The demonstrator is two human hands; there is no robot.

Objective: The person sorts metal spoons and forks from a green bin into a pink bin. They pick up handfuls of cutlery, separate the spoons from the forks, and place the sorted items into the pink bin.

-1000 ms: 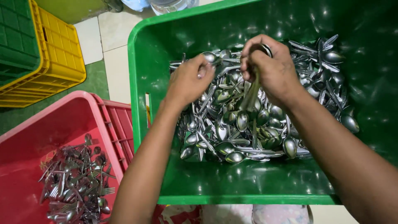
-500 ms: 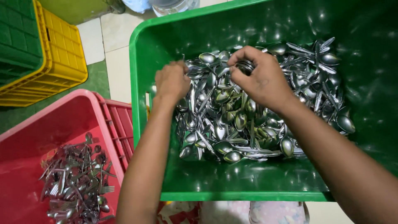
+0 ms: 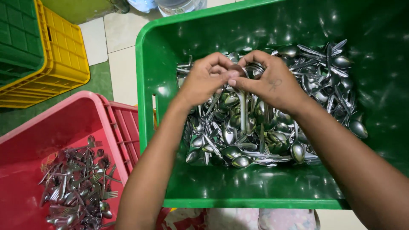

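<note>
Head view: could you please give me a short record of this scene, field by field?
left hand: left hand pinches a spoon at its top
right hand: right hand pinches the same spoon, handle hanging down
green bin: green bin holds a heap of spoons
red bin: red bin at lower left holds mixed cutlery
other: yellow crate on tiled floor, upper left

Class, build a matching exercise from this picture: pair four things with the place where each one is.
Things:
1. spoons
2. forks
3. yellow crate
4. both hands

Places:
A. top left, on the floor
B. in the red bin
C. above the spoon pile, holding one spoon
D. in the green bin

Pairs: 1-D, 2-B, 3-A, 4-C
</note>
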